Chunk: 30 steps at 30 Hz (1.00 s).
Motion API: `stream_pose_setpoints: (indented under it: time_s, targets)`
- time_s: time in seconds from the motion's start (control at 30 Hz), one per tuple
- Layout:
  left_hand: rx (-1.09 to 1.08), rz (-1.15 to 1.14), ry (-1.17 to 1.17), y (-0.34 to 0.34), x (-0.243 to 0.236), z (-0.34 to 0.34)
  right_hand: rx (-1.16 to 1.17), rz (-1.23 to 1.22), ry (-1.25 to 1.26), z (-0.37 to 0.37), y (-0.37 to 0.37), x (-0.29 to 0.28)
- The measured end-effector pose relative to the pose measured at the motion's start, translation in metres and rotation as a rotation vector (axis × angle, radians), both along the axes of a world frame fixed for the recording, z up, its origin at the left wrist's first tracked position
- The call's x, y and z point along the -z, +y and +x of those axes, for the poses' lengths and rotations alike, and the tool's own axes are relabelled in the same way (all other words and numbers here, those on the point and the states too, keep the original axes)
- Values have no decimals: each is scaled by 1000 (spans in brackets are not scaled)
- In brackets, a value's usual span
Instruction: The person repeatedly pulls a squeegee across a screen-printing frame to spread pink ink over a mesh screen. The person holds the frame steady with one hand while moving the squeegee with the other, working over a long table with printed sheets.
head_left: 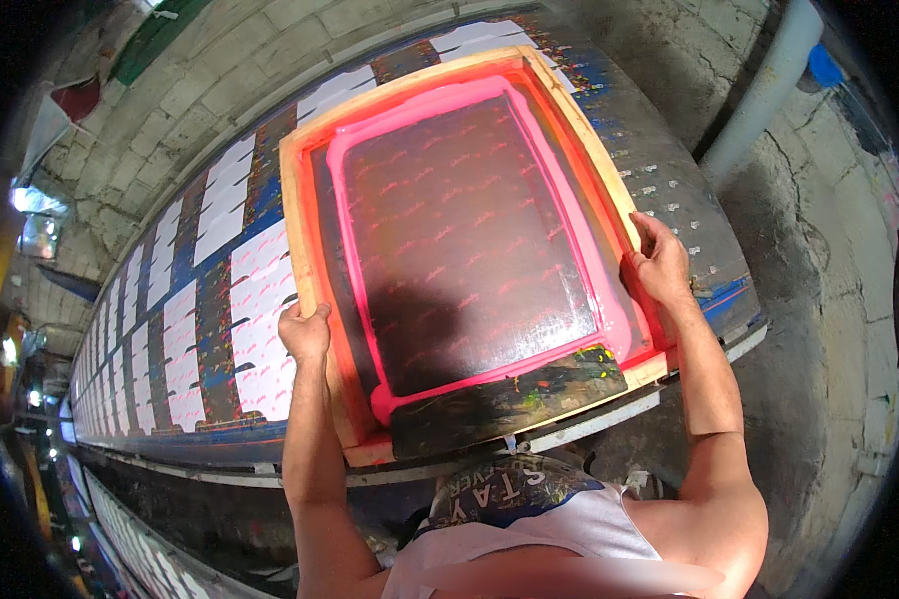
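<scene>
A wooden-framed printing screen (461,232) with a dark mesh, small pink markings and thick pink ink round its inner edges lies over the long printing table. My left hand (306,331) grips the frame's left side near the lower corner. My right hand (657,258) holds the right side, higher up, fingers curled over the wood. A dark, paint-spattered strip (499,397) runs along the screen's lower edge, nearest my body.
The table (210,329) stretches far to the left with rows of white cut pieces (260,265), some printed pink. A metal rail (581,431) follows its near edge. A grey pipe (769,85) stands at the right beside concrete block walls (200,50).
</scene>
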<state>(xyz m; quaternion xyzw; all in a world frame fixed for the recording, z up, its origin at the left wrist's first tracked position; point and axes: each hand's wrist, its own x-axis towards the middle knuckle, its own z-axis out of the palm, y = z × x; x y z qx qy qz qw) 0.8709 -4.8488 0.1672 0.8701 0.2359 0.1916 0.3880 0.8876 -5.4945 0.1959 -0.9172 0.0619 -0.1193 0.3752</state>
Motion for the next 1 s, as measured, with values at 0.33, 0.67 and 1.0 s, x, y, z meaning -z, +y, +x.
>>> stream_pose_setpoints:
  time_s: [0.33,0.67,1.0]
  targets:
    - [-26,44,153,-9,16,4,-687,-190,-30,-103,67,-82]
    - [-82,207,121,-14,33,8,-917,-462,-12,-157,165,-96]
    - [-13,203,189,-38,-10,-4,-951,-854,214,-129,222,-100]
